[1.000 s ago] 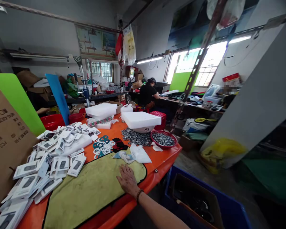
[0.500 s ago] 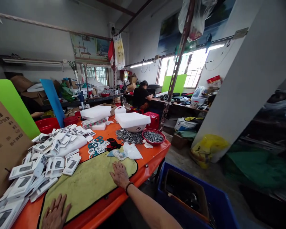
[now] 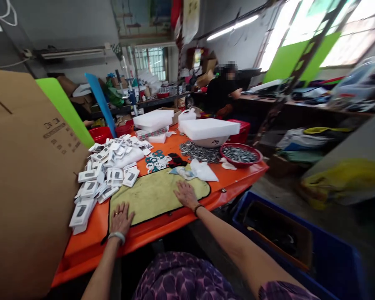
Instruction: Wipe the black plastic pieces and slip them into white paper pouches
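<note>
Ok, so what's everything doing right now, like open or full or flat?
yellow mat: spread flat on the orange table
left hand: open, flat on the mat, holding nothing
right hand: open, flat on the mat, holding nothing
white packets: heaped loose
red bowl: filled with metal parts
foam slab: lying over a white bowl

This is a small assembly and packing workshop. An orange table (image 3: 237, 177) carries a heap of small white packets (image 3: 109, 171), a red bowl (image 3: 240, 155) of small metal parts and white foam slabs (image 3: 209, 128). A big cardboard carton (image 3: 25, 175) stands at its left edge and a blue crate (image 3: 331, 254) sits on the floor. Another person (image 3: 220, 91) sits at a cluttered bench under tube lights (image 3: 231, 28).
</note>
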`<action>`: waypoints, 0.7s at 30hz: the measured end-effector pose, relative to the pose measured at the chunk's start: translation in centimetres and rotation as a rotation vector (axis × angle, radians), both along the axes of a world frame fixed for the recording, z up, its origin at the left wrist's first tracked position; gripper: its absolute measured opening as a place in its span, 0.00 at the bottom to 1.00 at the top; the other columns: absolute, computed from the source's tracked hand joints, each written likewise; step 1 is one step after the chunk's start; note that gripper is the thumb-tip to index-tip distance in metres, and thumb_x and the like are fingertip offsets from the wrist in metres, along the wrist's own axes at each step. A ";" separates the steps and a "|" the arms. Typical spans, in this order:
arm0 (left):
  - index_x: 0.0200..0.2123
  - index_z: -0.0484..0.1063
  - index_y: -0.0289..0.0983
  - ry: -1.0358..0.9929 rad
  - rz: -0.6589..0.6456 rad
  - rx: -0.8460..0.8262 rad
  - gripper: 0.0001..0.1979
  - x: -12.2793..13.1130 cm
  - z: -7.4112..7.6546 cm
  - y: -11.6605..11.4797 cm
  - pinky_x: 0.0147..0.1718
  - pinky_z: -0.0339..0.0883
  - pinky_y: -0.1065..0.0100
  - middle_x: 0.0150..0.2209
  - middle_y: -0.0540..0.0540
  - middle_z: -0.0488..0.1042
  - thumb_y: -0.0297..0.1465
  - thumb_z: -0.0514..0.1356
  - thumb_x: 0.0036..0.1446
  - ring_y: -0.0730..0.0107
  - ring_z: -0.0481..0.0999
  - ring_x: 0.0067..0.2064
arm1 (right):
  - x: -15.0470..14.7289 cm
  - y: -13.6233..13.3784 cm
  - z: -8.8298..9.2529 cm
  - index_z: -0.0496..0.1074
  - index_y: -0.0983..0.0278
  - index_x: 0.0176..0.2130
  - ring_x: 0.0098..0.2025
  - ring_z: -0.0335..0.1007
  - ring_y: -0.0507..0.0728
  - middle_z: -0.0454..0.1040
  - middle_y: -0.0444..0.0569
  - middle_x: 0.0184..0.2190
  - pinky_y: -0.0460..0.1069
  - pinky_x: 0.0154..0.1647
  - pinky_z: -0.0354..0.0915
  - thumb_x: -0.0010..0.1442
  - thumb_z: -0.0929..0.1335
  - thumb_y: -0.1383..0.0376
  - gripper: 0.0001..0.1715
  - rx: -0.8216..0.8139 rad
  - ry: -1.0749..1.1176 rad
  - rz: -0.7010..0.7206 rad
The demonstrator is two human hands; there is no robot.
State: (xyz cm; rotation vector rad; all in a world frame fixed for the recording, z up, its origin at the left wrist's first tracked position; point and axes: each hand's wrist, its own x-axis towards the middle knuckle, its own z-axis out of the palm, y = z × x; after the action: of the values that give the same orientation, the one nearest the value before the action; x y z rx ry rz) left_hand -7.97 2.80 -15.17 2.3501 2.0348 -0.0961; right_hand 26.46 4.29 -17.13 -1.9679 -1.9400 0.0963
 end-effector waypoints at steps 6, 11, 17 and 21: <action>0.66 0.53 0.39 0.023 0.022 0.002 0.30 -0.5 -1.1 0.6 0.63 0.44 0.45 0.68 0.42 0.51 0.44 0.45 0.65 0.49 0.48 0.69 | 0.2 0.4 -1.5 0.65 0.69 0.60 0.63 0.52 0.68 0.62 0.58 0.62 0.59 0.61 0.49 0.66 0.58 0.55 0.30 0.086 -0.117 0.012; 0.65 0.55 0.40 -0.010 0.035 0.001 0.29 -3.7 -1.0 1.4 0.62 0.46 0.47 0.67 0.41 0.54 0.45 0.47 0.64 0.53 0.51 0.68 | 4.1 0.7 -1.5 0.65 0.70 0.59 0.60 0.57 0.67 0.66 0.61 0.59 0.59 0.59 0.54 0.65 0.58 0.53 0.32 0.118 -0.183 0.073; 0.56 0.66 0.35 -0.292 0.178 0.132 0.23 -5.2 -0.9 0.8 0.62 0.51 0.51 0.62 0.36 0.63 0.35 0.54 0.58 0.53 0.60 0.63 | 9.7 1.8 -2.4 0.64 0.71 0.58 0.59 0.59 0.66 0.67 0.62 0.56 0.60 0.59 0.55 0.65 0.58 0.54 0.31 0.178 -0.150 0.172; 0.49 0.69 0.36 -0.468 0.429 0.220 0.18 -4.3 -0.2 0.8 0.53 0.63 0.54 0.49 0.37 0.71 0.31 0.57 0.54 0.55 0.71 0.51 | 9.6 1.3 -3.5 0.67 0.69 0.55 0.55 0.64 0.66 0.69 0.62 0.53 0.59 0.56 0.60 0.64 0.59 0.54 0.28 0.214 0.020 0.203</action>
State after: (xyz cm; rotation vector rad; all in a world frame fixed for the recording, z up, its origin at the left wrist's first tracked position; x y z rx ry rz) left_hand -12.26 3.58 -15.41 1.7379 2.3086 0.6487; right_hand 36.02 5.61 -20.60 -1.6271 -2.0401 -0.0373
